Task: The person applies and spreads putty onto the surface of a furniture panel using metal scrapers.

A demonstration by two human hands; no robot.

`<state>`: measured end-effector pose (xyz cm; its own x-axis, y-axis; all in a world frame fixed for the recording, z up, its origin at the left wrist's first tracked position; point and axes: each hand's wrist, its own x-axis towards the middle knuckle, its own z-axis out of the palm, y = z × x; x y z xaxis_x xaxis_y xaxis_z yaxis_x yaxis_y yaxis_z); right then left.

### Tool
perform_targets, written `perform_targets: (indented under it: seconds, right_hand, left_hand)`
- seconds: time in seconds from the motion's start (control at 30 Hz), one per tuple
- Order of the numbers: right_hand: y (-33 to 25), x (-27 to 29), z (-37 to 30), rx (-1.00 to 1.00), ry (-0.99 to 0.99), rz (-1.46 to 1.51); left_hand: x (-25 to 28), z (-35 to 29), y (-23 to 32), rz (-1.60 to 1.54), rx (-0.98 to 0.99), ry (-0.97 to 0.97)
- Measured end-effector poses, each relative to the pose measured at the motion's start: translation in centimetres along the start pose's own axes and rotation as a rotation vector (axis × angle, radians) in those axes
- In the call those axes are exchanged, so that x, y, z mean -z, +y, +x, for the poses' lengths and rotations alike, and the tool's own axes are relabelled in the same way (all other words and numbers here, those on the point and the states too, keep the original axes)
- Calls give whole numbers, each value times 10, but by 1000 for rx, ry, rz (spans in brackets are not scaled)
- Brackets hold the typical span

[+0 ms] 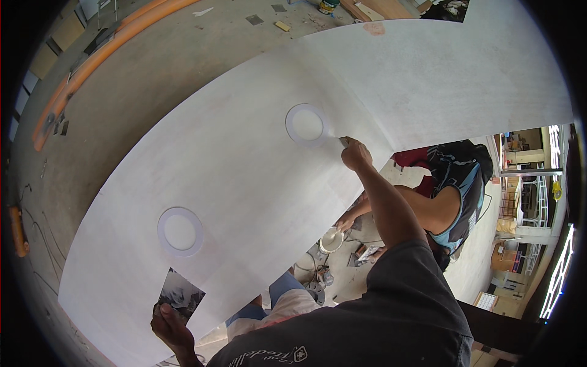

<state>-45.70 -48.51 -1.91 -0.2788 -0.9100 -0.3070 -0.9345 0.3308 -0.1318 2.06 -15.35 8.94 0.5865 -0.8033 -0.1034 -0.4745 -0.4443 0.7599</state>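
Note:
A large white panel (pixel 244 165) with a curved edge fills the middle of the view. Two pale rings, a far ring (pixel 288 125) and a near ring (pixel 162 231), are set in its surface. At the lower left my left hand (pixel 171 327) grips a dark, dust-whitened square of sandpaper (pixel 181 295) by its corner, close to the near ring. My right hand (pixel 356 156) is closed against the panel, just right of the far ring. Its fingers seem pressed on something small and pale, too little of which shows to name.
Beyond the panel's right edge, a co-worker in a sleeveless top (pixel 458 183) bends down, one hand by a white bucket (pixel 331 240). Cables and tools lie on the floor there. Orange pipes (pixel 92 64) run along the upper left. A green can (pixel 328 6) stands at the top.

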Motion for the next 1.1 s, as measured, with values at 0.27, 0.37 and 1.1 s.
perform_targets:
  seconds: [0.27,0.37,1.1]
  right_hand:
    - [-35,-40,-27,-31,-33,-20]
    - [-41,-64,-38,-6,-22,-40]
    - [-122,35,-231,593,-510,924]
  left_hand:
    - [-4,-5,-23,-12,62,45]
    - [-6,-7,-37,-25,71,45]
    - [-119,13,-22,-1052,210,-448]
